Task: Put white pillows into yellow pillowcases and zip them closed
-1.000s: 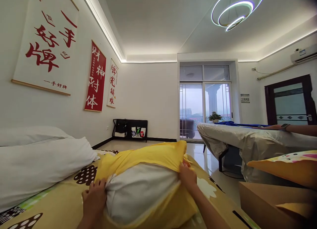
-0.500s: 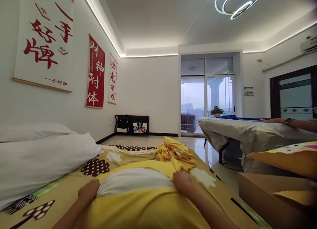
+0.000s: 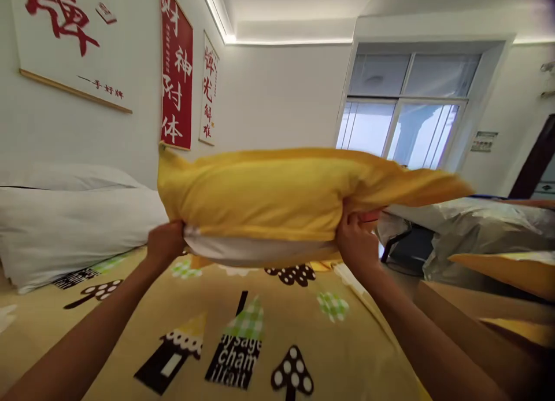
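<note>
The left hand (image 3: 165, 243) and right hand (image 3: 358, 245), well apart, each grip one end of a plump white pillow (image 3: 260, 251) in a wrinkled yellow cover (image 3: 260, 192), raised above a printed bedsheet (image 3: 351, 354). It looks light, squashy and hardly fragile; gripping cloth and filling together should prevent slipping. Loose fabric flares rightward.

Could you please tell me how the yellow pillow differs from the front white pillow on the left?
The yellow pillow is held up between the left hand and right hand; the white pillow rests on the sheet. The yellow pillow shows a white insert below its yellow cover; the white pillow looks white all over. Both look plump.
</note>
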Motion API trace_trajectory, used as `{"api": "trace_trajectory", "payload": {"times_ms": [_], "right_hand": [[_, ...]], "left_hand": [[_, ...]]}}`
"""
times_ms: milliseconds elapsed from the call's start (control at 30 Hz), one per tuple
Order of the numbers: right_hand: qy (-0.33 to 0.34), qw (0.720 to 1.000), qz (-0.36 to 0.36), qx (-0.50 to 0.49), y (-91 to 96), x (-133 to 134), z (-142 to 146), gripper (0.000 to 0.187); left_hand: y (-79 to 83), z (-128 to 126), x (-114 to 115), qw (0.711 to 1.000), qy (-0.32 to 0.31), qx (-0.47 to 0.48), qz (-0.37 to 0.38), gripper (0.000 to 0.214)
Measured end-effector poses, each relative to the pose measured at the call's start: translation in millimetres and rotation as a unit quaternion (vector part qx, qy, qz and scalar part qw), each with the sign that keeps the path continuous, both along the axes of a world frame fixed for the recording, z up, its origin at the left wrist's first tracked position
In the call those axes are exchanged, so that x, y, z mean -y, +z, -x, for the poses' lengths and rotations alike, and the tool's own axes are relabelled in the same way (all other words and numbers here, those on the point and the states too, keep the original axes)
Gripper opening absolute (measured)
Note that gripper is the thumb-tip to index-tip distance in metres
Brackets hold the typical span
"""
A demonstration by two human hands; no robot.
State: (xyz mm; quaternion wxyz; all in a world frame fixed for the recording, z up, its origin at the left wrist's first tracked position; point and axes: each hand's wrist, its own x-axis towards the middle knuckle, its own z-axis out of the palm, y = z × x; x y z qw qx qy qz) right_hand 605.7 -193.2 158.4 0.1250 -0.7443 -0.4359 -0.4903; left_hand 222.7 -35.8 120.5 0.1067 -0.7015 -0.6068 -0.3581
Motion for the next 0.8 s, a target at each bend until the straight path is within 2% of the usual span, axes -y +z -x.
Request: {"api": "trace_trajectory", "payload": {"times_ms": [67, 133, 200, 267, 333, 400, 433, 500, 567, 600, 633, 667, 700, 767, 800], "right_hand": [[0.027, 0.996, 0.075, 0.036, -40.6, -5.0, -9.4, 0.056], [0.046, 0.991, 0.114, 0.046, -82.3, -7.1, -17.9, 0.056], [0.048, 0.99, 0.122, 0.04, -123.2, -5.1, -23.2, 0.058], [0.043, 0.991, 0.124, 0.038, -158.1, -0.5, -26.1, 0.058], [0.04, 0.99, 0.126, 0.039, -177.0, 4.7, -29.7, 0.058], [0.04, 0.991, 0.123, 0.041, -169.8, 10.6, -35.8, 0.059], [0.042, 0.991, 0.118, 0.047, -155.7, 14.6, -39.6, 0.059], [0.046, 0.992, 0.093, 0.068, -114.6, 25.8, -47.2, 0.059], [0.053, 0.993, 0.036, 0.096, -75.7, 39.9, -51.5, 0.056], [0.069, 0.991, 0.001, 0.114, -64.6, 46.4, -51.2, 0.055], [0.093, 0.987, -0.026, 0.127, -61.7, 51.8, -48.9, 0.054], [0.124, 0.983, -0.035, 0.134, -67.4, 55.3, -45.1, 0.052], [0.155, 0.978, -0.021, 0.137, -80.4, 56.9, -40.2, 0.049], [0.188, 0.973, 0.064, 0.12, -116.2, 54.6, -30.8, 0.043], [0.182, 0.971, 0.119, 0.102, -131.3, 51.5, -27.8, 0.043]], "left_hand": [[-55.4, -12.9, -1.4, 0.997, -0.015, -0.026, 0.065, 0.018], [-98.1, -23.3, -3.1, 0.995, -0.017, -0.033, 0.088, 0.02], [-122.4, -30.4, -4.3, 0.996, -0.023, -0.026, 0.083, 0.021], [-131.1, -36.1, -4.1, 0.997, -0.036, -0.007, 0.064, 0.016], [-128.0, -41.4, -2.3, 0.998, -0.053, 0.026, 0.034, 0.011], [-113.4, -45.0, 0.3, 0.995, -0.069, 0.07, -0.01, 0.013], [-101.2, -45.2, 1.7, 0.992, -0.071, 0.095, -0.038, 0.016], [-68.3, -41.5, 4.5, 0.979, -0.063, 0.156, -0.113, 0.024], [-32.8, -33.8, 7.9, 0.954, -0.04, 0.222, -0.2, 0.028], [-19.2, -29.8, 10.2, 0.937, -0.028, 0.251, -0.241, 0.028], [-11.2, -26.9, 13.1, 0.927, -0.021, 0.265, -0.263, 0.028], [-10.0, -25.7, 16.6, 0.928, -0.02, 0.263, -0.264, 0.027], [-16.0, -26.8, 20.6, 0.937, -0.023, 0.246, -0.245, 0.025], [-42.8, -35.5, 28.2, 0.969, -0.048, 0.185, -0.16, 0.024], [-57.8, -41.7, 30.8, 0.982, -0.064, 0.146, -0.103, 0.024]]}}
